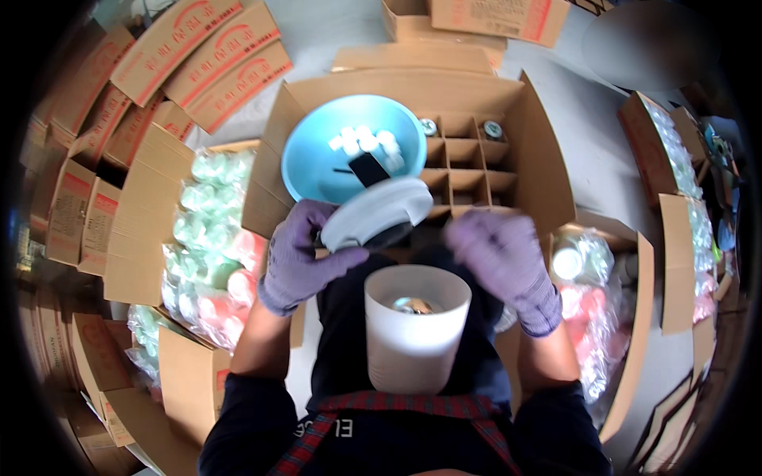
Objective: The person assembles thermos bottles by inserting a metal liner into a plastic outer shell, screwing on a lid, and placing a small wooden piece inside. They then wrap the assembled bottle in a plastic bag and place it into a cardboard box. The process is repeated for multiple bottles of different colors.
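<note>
nearest the lens, at six o'clock, a white cup-shaped shell [416,329] stands upright between the person's arms, mouth up, with something shiny inside it.

beyond it, at twelve o'clock, lies the big open cardboard box [540,151] with a grid of dividers, two small capped things in its far cells. at nine o'clock an open carton of green and pink wrapped pieces [208,238]; at three o'clock a bag of similar pink pieces [583,305].

over the box's near edge sits a light blue bowl-shaped shell [333,155], tilted toward the camera, small white parts inside, on a white round base [373,213].

left hand [300,258], in a purple glove, has its fingers clenched on that white base from eight o'clock. right hand [502,258], also gloved, is blurred; its fingers look curled and holding nothing, just at three o'clock of the base, apart from it. the left hand is the nearer; the blue shell's axis leans up and away from the cup.
</note>
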### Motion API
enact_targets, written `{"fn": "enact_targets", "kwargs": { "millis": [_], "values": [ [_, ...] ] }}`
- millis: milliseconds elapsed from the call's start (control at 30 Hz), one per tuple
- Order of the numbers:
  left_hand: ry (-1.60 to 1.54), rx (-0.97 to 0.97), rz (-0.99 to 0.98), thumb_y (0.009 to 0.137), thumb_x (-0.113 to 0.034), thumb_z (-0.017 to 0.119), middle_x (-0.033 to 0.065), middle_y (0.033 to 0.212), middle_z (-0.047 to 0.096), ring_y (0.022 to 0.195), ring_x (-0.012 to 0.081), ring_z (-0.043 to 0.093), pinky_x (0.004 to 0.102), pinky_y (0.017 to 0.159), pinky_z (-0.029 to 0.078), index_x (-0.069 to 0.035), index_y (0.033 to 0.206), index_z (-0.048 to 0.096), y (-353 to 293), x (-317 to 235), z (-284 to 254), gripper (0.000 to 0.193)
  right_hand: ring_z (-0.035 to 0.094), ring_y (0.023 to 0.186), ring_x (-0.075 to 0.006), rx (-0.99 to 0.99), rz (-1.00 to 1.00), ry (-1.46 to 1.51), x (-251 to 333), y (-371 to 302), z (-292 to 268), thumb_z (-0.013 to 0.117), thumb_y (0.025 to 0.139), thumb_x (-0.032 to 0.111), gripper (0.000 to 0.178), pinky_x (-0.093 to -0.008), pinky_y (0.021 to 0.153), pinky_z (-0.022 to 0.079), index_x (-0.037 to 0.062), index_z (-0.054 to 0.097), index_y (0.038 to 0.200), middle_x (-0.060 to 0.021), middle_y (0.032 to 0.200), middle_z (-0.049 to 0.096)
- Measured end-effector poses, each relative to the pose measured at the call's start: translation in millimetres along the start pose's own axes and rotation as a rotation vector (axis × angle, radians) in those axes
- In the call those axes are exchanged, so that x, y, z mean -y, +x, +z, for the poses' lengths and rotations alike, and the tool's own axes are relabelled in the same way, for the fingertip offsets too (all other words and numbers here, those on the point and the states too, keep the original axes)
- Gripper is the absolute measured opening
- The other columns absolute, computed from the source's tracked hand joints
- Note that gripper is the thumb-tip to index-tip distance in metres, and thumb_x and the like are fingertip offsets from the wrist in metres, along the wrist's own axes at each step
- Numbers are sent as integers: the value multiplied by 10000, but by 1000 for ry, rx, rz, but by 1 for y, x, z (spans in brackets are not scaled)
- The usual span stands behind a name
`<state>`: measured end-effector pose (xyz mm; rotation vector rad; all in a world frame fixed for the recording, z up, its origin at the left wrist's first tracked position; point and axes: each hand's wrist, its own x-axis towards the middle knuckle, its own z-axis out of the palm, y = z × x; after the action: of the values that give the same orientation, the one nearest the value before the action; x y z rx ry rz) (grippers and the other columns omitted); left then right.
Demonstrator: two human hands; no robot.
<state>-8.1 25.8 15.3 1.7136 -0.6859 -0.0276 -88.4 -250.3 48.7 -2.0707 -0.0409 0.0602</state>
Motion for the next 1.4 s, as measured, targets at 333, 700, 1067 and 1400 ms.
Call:
{"fn": "enact_targets", "kwargs": {
  "millis": [333, 700, 1067, 1400],
  "values": [
    [-211, 546, 115, 926, -269, 699, 184, 1214, 670, 1243, 357, 575, 448, 1064, 430, 9, 1276, 641, -19, 3, 28, 451, 636, 1122, -335, -32, -456, 585, -75, -47, 60, 619, 985, 277, 375, -402, 1009, 478, -40, 659, 1181, -187, 1219, 665],
    [-118, 470, 247, 1004, -220, 502, 212, 1302, 635, 1314, 404, 518, 553, 1156, 265, -11, 1227, 670, -27, 26, 41, 349, 663, 1087, -333, 99, -679, 526, -94, -30, 47, 646, 949, 369, 413, -509, 1051, 406, 12, 703, 1149, -177, 1139, 708],
    [263, 254, -101, 993, -164, 471, 191, 1364, 589, 1333, 378, 489, 457, 1178, 243, 19, 1342, 558, -40, 72, 40, 403, 590, 1156, -417, -74, -785, 167, -21, -68, 46, 580, 922, 521, 656, -551, 964, 462, -35, 585, 1270, -241, 1251, 594],
    [390, 240, -36, 980, -228, 364, 230, 1496, 469, 1453, 366, 370, 458, 1217, 122, 37, 1403, 513, -39, 31, 39, 522, 659, 1101, -312, -394, -877, 0, -77, -36, 61, 581, 967, 313, 472, -402, 951, 525, -57, 599, 1259, -209, 1205, 656]
  ]
}}
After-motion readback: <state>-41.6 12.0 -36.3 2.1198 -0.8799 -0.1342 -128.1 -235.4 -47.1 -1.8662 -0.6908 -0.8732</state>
